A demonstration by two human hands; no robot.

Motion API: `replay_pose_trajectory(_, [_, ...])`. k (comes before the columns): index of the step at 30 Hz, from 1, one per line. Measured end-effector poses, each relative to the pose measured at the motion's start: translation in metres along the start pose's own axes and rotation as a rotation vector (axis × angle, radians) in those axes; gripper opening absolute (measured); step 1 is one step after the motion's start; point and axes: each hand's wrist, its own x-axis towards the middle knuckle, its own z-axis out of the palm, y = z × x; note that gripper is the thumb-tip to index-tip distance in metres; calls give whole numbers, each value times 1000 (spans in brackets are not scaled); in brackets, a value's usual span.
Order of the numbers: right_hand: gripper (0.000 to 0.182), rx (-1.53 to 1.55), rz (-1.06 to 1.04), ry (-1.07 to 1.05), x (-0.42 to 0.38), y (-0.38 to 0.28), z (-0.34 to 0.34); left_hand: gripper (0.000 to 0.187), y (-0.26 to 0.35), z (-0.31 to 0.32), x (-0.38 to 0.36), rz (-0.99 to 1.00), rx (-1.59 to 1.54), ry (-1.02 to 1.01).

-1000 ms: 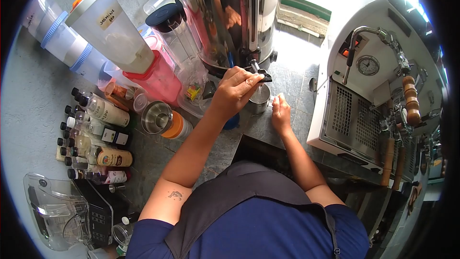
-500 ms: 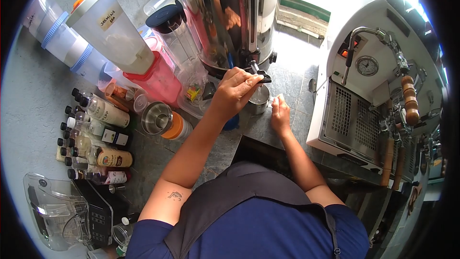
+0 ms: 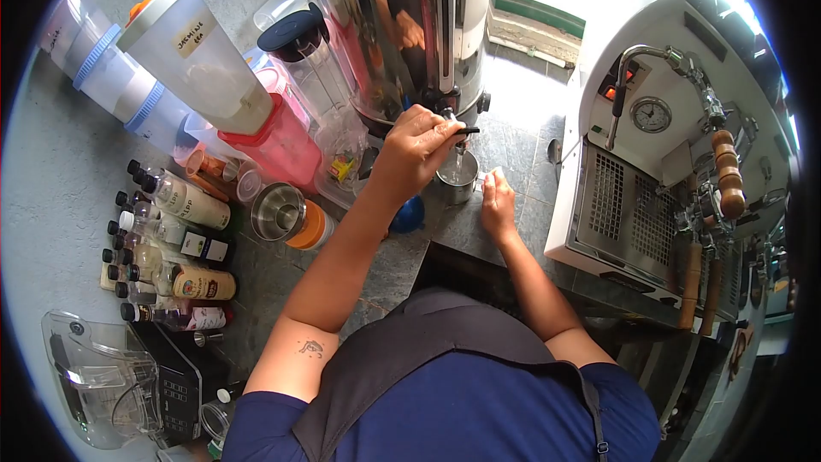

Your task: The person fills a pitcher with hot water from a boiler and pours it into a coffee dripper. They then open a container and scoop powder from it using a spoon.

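My left hand (image 3: 419, 150) is closed on the black tap lever (image 3: 467, 130) at the foot of a tall, shiny metal urn (image 3: 395, 51). Right under the tap stands a small metal cup (image 3: 459, 191), with what looks like a thin stream of water running into it. My right hand (image 3: 497, 204) is closed at the cup's right side, its fingers around the handle. Part of the tap is hidden behind my left hand.
An espresso machine (image 3: 633, 197) with wooden handles stands on the right. To the left are a steel-topped orange container (image 3: 313, 227), plastic pitchers (image 3: 205, 51), several bottles (image 3: 184, 244) and a blender (image 3: 111, 385). A blue round object (image 3: 408, 216) lies near my left forearm.
My left hand has shifted slightly and the lever has turned, now showing edge-on. A stream now appears between tap and cup. My right hand keeps its place on the handle.
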Motion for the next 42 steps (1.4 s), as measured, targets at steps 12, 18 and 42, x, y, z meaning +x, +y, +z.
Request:
replay_pose_trajectory(12, [20, 612, 283, -137, 1, 11, 0, 23, 22, -18, -14, -203, 95, 141])
replay_pose_trajectory(18, [23, 696, 301, -161, -7, 3, 4, 21, 39, -39, -47, -245, 88, 75])
replay_pose_trajectory(42, [22, 736, 417, 66, -115, -41, -82, 18, 111, -75, -49, -118, -18, 200])
